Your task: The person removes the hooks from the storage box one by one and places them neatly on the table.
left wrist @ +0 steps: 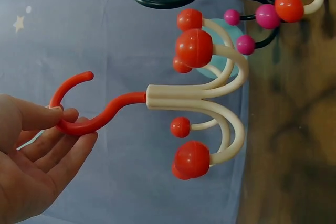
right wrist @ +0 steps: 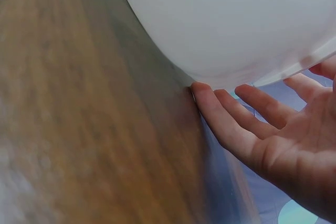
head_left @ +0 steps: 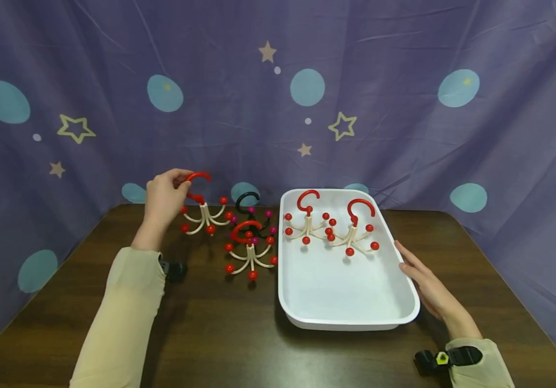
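My left hand (head_left: 165,196) pinches the red hook of a cream multi-arm hanger (head_left: 204,213) with red ball tips. In the left wrist view, the thumb and fingers grip the hook's curve (left wrist: 97,123), and the arms of the hanger point away from the palm. My right hand (head_left: 427,288) rests with extended fingers against the right side of a white tray (head_left: 348,293); in the right wrist view its fingertips (right wrist: 202,88) touch the outer wall. Two similar red-hooked hangers, one at the back left (head_left: 308,222) and one beside it (head_left: 352,235), stand in the tray's far half.
Left of the tray, another cream hanger (head_left: 251,251) with a red hook stands on the dark wooden table (head_left: 210,328). Just behind it is a black hanger (head_left: 240,200) with magenta balls, partly hidden. A purple patterned curtain (head_left: 239,102) hangs behind the table.
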Action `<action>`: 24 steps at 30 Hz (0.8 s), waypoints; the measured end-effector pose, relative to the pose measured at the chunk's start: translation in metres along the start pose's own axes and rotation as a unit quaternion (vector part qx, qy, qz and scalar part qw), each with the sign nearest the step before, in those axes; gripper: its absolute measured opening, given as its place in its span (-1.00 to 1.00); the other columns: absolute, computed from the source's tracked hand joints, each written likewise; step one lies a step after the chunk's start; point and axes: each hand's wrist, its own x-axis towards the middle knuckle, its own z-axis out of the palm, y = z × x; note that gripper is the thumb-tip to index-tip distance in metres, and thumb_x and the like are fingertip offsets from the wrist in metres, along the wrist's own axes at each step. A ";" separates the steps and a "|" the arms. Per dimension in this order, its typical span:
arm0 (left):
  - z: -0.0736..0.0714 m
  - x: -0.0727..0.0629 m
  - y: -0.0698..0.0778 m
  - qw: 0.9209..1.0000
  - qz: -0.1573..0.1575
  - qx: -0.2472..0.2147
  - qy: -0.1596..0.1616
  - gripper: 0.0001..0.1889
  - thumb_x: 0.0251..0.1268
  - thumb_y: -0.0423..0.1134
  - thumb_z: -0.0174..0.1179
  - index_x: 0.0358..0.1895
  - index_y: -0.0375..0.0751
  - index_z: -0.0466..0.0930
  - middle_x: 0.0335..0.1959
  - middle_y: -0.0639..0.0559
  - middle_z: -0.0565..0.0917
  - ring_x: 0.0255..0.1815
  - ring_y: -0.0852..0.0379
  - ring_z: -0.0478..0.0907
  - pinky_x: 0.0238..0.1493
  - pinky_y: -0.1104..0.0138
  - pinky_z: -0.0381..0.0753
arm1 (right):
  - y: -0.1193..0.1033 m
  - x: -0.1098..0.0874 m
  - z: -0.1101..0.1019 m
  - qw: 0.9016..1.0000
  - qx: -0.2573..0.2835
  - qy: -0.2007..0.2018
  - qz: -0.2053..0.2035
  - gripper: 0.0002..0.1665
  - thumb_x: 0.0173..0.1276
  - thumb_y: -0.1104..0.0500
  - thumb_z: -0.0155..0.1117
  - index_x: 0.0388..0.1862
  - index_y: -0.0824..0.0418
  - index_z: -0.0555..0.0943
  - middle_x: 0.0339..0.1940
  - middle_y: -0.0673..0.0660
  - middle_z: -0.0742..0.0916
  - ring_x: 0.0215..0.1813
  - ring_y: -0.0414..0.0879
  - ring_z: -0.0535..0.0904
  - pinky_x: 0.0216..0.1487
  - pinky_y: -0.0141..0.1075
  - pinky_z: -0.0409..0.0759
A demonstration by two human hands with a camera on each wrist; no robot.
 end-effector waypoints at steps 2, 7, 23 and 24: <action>0.003 -0.001 -0.004 1.000 -0.004 -0.005 0.001 -0.74 0.23 -0.35 0.09 -0.03 -0.23 0.59 -0.21 -0.21 0.66 -0.27 -0.08 0.58 -0.39 0.23 0.46 | 0.000 0.000 0.000 1.000 0.000 0.000 0.000 -0.27 0.46 -0.05 -0.21 0.47 0.05 -0.21 0.48 0.19 -0.18 0.43 0.24 -0.16 -0.05 -0.58 0.33; 0.012 -0.001 -0.011 1.000 -0.008 -0.009 -0.001 -0.75 0.22 -0.36 0.09 -0.04 -0.23 0.60 -0.21 -0.20 0.66 -0.31 -0.05 0.57 -0.44 0.31 0.42 | 0.000 0.000 0.001 1.000 0.002 0.001 0.001 -0.27 0.46 -0.04 -0.21 0.47 0.06 -0.22 0.48 0.20 -0.19 0.42 0.25 -0.16 -0.06 -0.59 0.32; 0.040 0.000 -0.026 0.999 -0.015 -0.027 -0.023 -0.75 0.20 -0.39 0.10 -0.05 -0.22 0.61 -0.23 -0.17 0.67 -0.29 -0.04 0.57 -0.32 0.29 0.44 | 0.003 0.002 0.000 1.000 0.008 0.001 -0.003 -0.28 0.46 -0.04 -0.21 0.47 0.03 -0.21 0.48 0.19 -0.18 0.42 0.24 -0.14 -0.05 -0.58 0.35; 0.042 0.001 -0.025 0.999 -0.016 -0.028 -0.025 -0.75 0.21 -0.39 0.10 -0.05 -0.22 0.61 -0.22 -0.17 0.67 -0.30 -0.03 0.57 -0.33 0.30 0.45 | 0.003 0.002 0.000 1.000 0.007 0.001 -0.003 -0.28 0.46 -0.04 -0.21 0.47 0.04 -0.21 0.48 0.19 -0.18 0.42 0.24 -0.14 -0.05 -0.58 0.35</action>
